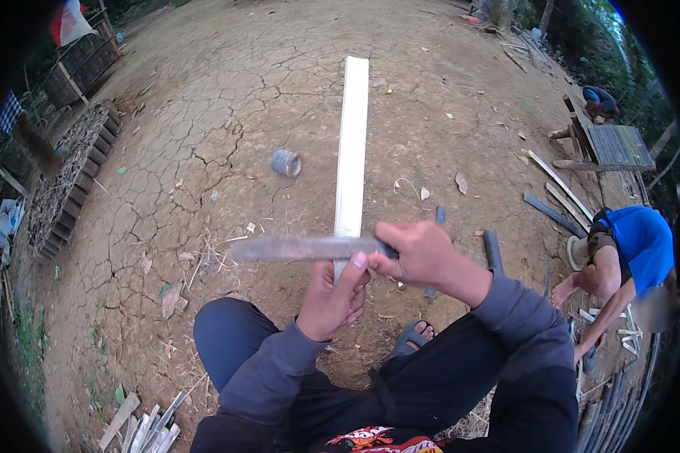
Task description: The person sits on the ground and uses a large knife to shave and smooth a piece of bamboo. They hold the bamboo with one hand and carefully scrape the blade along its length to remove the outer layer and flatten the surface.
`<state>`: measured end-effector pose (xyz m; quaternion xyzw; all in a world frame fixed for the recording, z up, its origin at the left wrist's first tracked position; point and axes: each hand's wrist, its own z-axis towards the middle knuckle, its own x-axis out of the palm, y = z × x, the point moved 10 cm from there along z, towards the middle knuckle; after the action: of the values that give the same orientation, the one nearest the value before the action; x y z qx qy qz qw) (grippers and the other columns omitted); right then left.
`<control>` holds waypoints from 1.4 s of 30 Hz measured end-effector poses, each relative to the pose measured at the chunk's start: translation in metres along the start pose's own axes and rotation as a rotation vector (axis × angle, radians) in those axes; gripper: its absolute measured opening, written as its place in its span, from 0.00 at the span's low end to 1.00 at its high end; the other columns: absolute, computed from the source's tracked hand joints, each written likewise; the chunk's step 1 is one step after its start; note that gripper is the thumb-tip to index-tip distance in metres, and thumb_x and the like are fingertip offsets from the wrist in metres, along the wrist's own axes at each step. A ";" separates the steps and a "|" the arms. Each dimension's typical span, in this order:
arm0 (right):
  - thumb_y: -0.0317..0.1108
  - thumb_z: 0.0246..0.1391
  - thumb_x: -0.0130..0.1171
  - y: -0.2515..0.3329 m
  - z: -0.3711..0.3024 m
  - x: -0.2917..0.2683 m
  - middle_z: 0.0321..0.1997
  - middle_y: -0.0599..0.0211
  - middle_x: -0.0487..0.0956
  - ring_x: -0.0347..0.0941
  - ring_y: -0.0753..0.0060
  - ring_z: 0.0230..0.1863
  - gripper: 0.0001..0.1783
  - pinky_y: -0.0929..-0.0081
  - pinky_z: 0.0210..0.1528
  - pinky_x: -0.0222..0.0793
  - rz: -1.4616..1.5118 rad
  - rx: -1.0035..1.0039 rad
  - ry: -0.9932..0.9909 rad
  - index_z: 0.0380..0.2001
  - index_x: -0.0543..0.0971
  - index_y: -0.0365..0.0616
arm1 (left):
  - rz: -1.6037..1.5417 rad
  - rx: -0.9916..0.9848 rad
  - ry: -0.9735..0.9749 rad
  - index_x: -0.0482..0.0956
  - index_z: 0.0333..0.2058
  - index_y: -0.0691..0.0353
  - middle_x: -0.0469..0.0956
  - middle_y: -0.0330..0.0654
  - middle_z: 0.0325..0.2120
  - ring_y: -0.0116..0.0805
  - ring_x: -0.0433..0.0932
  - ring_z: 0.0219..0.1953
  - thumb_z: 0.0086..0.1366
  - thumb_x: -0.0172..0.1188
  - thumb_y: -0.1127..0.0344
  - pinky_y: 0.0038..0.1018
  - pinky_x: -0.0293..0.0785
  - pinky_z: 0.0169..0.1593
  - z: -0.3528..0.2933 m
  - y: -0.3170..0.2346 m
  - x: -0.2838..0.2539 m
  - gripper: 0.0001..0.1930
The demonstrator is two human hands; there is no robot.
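Note:
A long, pale slat of split bamboo (pixel 353 143) stretches away from me over the bare ground. Its near end sits in my left hand (pixel 331 300), whose fingers are wrapped round it. My right hand (pixel 423 257) grips the dark handle of a machete (pixel 295 249). The blade lies crosswise over the slat near its held end and points left, slightly blurred. My left thumb is raised against the lower edge of the blade close to the handle; whether it presses on the metal I cannot tell.
A dirty jar (pixel 285 162) lies left of the slat on cracked soil. Bamboo offcuts (pixel 143 426) are piled at lower left. To the right a person in a blue shirt (pixel 642 245) bends over bamboo pieces; another crouches by a low slatted bench (pixel 619 146). Dark bamboo poles (pixel 616 415) lie at lower right.

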<state>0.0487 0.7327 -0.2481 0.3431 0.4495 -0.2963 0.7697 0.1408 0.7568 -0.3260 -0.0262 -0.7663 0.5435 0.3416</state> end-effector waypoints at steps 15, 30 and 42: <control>0.73 0.49 0.52 0.008 0.002 0.007 0.16 0.67 0.71 0.75 0.61 0.15 0.34 0.66 0.16 0.69 -0.154 -0.173 -0.034 0.23 0.70 0.49 | -0.027 0.070 -0.171 0.53 0.42 0.54 0.67 0.36 0.19 0.19 0.60 0.10 0.70 0.55 0.57 0.19 0.57 0.13 0.000 -0.010 -0.004 0.18; 0.63 0.60 0.51 -0.058 0.008 0.011 0.15 0.56 0.72 0.71 0.57 0.17 0.33 0.61 0.21 0.65 0.122 0.340 0.101 0.22 0.74 0.41 | -0.316 0.037 -0.145 0.63 0.46 0.58 0.67 0.40 0.25 0.25 0.64 0.13 0.75 0.40 0.49 0.25 0.65 0.16 0.005 -0.011 -0.025 0.17; 0.43 0.62 0.60 -0.001 -0.019 0.084 0.16 0.77 0.66 0.61 0.84 0.14 0.16 0.78 0.17 0.58 1.234 0.826 0.414 0.34 0.75 0.39 | -0.099 0.301 -0.482 0.64 0.53 0.59 0.72 0.43 0.41 0.33 0.73 0.45 0.75 0.43 0.52 0.34 0.72 0.47 0.005 -0.014 -0.070 0.18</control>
<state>0.0739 0.7354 -0.3302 0.8396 0.1644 0.1132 0.5052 0.1960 0.7179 -0.3497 0.1920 -0.7364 0.6244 0.1759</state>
